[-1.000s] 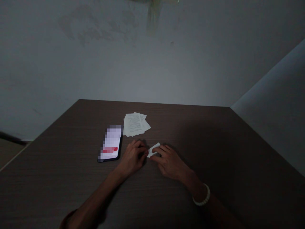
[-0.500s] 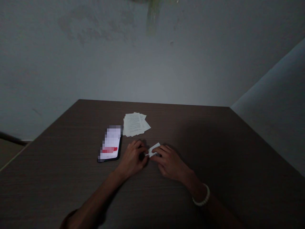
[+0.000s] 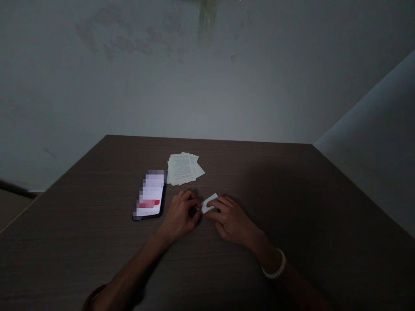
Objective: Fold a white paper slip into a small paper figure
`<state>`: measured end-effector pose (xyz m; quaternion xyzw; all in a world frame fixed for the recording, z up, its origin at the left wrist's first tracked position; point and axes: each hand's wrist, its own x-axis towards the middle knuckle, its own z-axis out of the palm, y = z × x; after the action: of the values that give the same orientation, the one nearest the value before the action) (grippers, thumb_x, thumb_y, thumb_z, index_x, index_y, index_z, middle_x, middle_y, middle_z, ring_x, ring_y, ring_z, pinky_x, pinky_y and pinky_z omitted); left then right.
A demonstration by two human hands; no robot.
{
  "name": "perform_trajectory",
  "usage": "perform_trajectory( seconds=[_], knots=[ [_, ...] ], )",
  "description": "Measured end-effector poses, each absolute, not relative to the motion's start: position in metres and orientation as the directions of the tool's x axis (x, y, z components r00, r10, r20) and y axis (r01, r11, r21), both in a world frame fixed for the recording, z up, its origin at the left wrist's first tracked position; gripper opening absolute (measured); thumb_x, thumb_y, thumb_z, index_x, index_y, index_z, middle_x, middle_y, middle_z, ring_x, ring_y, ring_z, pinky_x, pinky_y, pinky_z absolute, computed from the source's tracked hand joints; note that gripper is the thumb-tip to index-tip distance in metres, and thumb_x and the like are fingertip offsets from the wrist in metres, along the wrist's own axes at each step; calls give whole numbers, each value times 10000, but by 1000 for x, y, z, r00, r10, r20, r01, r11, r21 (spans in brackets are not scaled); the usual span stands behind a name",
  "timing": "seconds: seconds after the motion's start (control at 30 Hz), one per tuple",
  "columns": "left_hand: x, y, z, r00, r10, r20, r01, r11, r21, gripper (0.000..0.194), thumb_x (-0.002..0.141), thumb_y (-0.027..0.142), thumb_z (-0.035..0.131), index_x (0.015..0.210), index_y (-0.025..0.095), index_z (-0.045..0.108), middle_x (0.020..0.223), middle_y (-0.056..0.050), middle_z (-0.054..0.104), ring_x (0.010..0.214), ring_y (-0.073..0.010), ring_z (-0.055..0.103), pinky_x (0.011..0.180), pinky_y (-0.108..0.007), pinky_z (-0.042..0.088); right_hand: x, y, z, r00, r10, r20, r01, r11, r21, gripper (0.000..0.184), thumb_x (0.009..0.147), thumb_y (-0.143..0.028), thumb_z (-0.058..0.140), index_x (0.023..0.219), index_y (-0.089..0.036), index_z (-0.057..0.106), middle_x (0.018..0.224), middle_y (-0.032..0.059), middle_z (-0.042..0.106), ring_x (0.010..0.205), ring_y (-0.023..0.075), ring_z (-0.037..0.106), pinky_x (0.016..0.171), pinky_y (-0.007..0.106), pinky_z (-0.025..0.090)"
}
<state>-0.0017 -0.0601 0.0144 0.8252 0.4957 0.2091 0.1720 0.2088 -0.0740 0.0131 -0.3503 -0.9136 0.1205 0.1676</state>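
A small piece of white paper (image 3: 210, 201), which looks folded, lies at the middle of the table between my hands. My left hand (image 3: 183, 214) pinches its left end between thumb and fingertips. From the other side my right hand (image 3: 228, 218), with a white beaded bracelet (image 3: 275, 273) at the wrist, grips the paper between thumb and bent fingers. The fingers cover part of the paper, so its full shape is hidden. Just beyond my left hand lies a loose stack of printed paper sheets (image 3: 182, 168).
A phone (image 3: 151, 194) with a lit screen, partly blurred out, lies left of my left hand. The dark wooden table (image 3: 240, 268) reaches back to a stained grey wall (image 3: 214, 95). Another wall surface (image 3: 382, 129) slants along the right side.
Almost nothing differs. My left fingertips have drawn slightly away from the right ones at the paper's left end; the phone and the stack stay put.
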Motion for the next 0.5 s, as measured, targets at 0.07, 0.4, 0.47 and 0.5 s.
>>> perform_trajectory(
  seconds=[0.07, 0.4, 0.47, 0.5],
  knots=[
    [-3, -60, 14, 430, 886, 172, 741, -456, 494, 128, 790, 159, 587, 855, 198, 690, 955, -61, 585, 951, -263, 511, 819, -407, 410, 209, -74, 13, -697, 681, 223, 598, 724, -342, 349, 789, -81, 564, 1095, -225, 650, 1204, 64, 592, 1125, 236, 479, 976, 424, 404],
    [-5, -59, 16, 430, 891, 144, 742, -440, 507, 178, 748, 105, 591, 851, 196, 704, 996, -69, 594, 995, -276, 505, 876, -436, 415, 208, -74, 13, -696, 679, 232, 598, 728, -336, 356, 793, -72, 550, 1103, -220, 642, 1199, 65, 586, 1120, 234, 480, 975, 419, 410],
    [-6, -58, 15, 435, 888, 150, 736, -446, 509, 185, 747, 102, 591, 856, 198, 705, 997, -66, 596, 997, -273, 505, 873, -431, 417, 208, -74, 13, -697, 679, 232, 600, 728, -331, 364, 788, -66, 550, 1106, -220, 637, 1200, 68, 581, 1124, 235, 477, 973, 419, 412],
    [-6, -58, 14, 439, 885, 153, 731, -451, 511, 184, 748, 102, 591, 857, 198, 704, 996, -65, 596, 996, -271, 505, 868, -427, 418, 208, -74, 13, -698, 679, 229, 600, 729, -330, 368, 785, -64, 553, 1109, -218, 634, 1201, 71, 579, 1127, 237, 475, 971, 418, 413]
  ],
)
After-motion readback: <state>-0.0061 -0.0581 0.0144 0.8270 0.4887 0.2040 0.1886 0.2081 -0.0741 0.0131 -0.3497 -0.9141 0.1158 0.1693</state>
